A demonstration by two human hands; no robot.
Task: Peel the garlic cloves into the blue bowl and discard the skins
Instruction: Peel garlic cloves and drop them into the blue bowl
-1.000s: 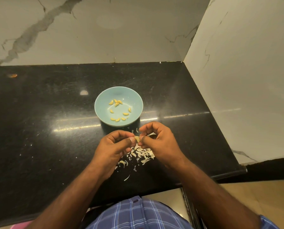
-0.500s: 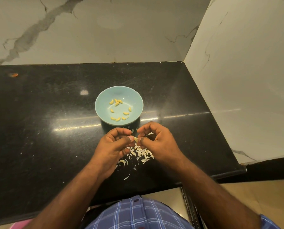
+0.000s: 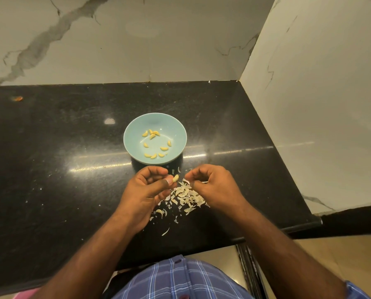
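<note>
Pinching a garlic clove (image 3: 175, 178) at its fingertips, the left hand (image 3: 146, 190) hovered just in front of the blue bowl (image 3: 135, 130) holding peeled cloves (image 3: 156, 144). The right hand (image 3: 214, 186), fingers curled, pinched a skin fragment above the skins (image 3: 186, 195) scattered on the black bench (image 3: 50, 158).

A garlic clove (image 3: 175, 178) is pinched in the left hand (image 3: 146, 190). Beside it, the right hand (image 3: 214, 185) is held curled above a pile of skins (image 3: 186, 196) on the black worktop (image 3: 50, 169). Peeled cloves (image 3: 156, 144) are seen in the blue bowl (image 3: 132, 134) just beyond.
</note>
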